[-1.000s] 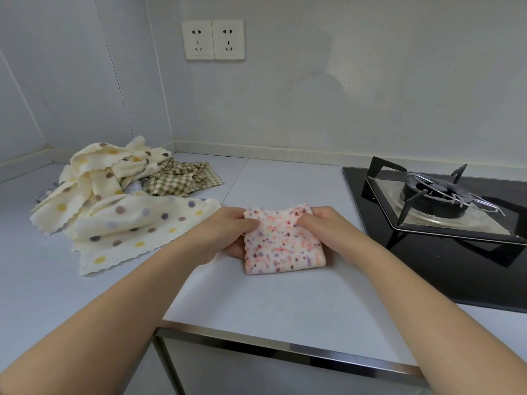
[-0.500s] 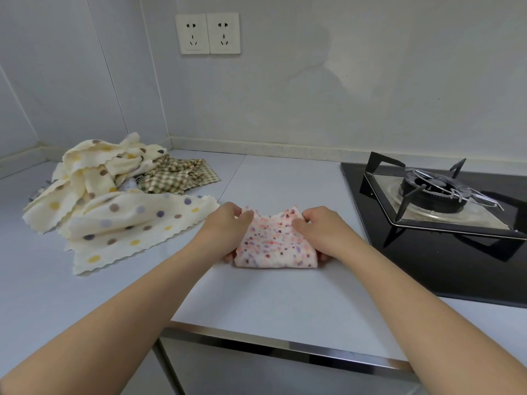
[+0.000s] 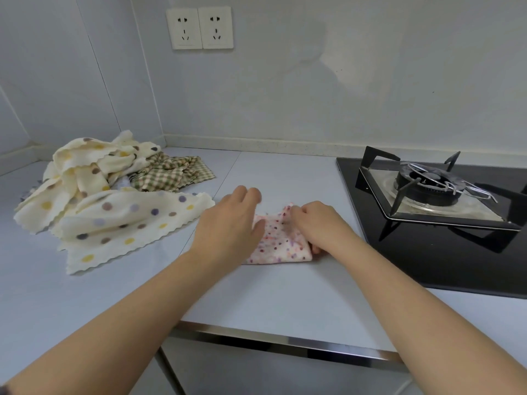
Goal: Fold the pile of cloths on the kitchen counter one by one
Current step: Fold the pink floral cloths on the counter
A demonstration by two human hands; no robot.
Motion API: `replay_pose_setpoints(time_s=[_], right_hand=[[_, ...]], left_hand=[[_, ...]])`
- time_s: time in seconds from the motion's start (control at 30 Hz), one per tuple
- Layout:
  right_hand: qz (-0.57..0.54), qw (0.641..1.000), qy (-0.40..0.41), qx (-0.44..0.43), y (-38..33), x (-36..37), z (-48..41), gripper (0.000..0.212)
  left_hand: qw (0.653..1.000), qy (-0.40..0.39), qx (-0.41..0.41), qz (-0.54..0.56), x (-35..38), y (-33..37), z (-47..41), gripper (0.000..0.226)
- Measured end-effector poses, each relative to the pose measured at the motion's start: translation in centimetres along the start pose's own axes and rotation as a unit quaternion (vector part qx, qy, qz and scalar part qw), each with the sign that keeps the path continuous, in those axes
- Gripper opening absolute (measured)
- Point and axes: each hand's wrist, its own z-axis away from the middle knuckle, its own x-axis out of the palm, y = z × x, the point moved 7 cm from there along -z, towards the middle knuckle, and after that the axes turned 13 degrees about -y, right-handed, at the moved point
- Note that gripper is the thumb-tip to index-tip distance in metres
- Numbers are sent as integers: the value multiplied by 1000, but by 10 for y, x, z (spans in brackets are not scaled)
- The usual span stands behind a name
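The counter (image 3: 271,303) carried everything. The hob (image 3: 427,266) stood at its right side, black glass with one burner, and no flame could be seen. The pile (image 3: 94,195) lay far to the left of the hob, loose and unfolded, with cream dotted cloths and a checked one, so most of the task seemed not yet done. The pink cloth (image 3: 279,246) lay flat on the counter just left of the hob. It was folded small, near the glass edge but apart from it.

The left hand (image 3: 228,223) hovered over the side of this cloth away from the hob, its fingers straight and released. It was blurred, so whether it touched the fabric could not be told. The right hand (image 3: 316,223) lay on the side nearer the hob, fingers curled and grasping the cloth's edge.

With probably only one hand holding it, the soft layers could spring open and spoil the fold. A pull toward the hob could slide the cloth onto the glass or against the pan support, which would be bad if the burner was warm. This could not be judged. A left hand reaching for the pile could catch the dotted corner nearest the hob and drag several cloths together.
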Motion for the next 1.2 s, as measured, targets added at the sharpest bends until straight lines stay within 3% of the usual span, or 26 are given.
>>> replay_pose_setpoints(time_s=[0.1,0.17,0.23,0.33,0.4,0.5,0.57,0.67,0.73,0.8,0.87,0.97,1.13,1.2], right_hand=[[24,998,62,8,7,-19,5,36],[38,990,135,-22,7,-32,7,23],[-1,983,160,-89,1,-37,8,21],[-12,980,80,-179,-8,-25,3,45],[26,983,8,-181,-7,-10,-3,54],[89,982,-25,-163,-1,-3,-7,55],[129,980,-32,-151,0,-4,-8,55],[141,977,-47,-152,0,-2,-7,47],[101,977,-40,-182,-4,-1,-6,40],[11,979,-19,-205,-7,-4,-4,26],[-131,967,-8,-216,-7,-9,-3,12],[-277,930,-6,-241,-10,-16,2,14],[-385,886,-15,-257,-14,-20,6,23],[-449,856,-23,-257,-13,-21,6,23]], left_hand=[[988,-115,101,28,28,15,-1,41],[975,-199,92,22,50,8,1,46],[982,-162,89,40,46,0,-1,42],[990,2,143,19,17,6,-2,25],[984,-36,170,29,20,13,0,38],[981,-110,161,2,37,15,0,60],[986,-90,138,36,37,6,-2,46],[984,-62,119,116,29,-3,-2,6],[972,-51,83,216,24,-11,-3,20],[944,-45,36,325,20,-21,-7,15],[898,-33,9,439,14,-27,-8,17],[823,-33,-4,567,7,-31,-8,23],[838,-5,8,546,0,-30,-9,7],[837,7,-2,547,-1,-33,-10,10]])
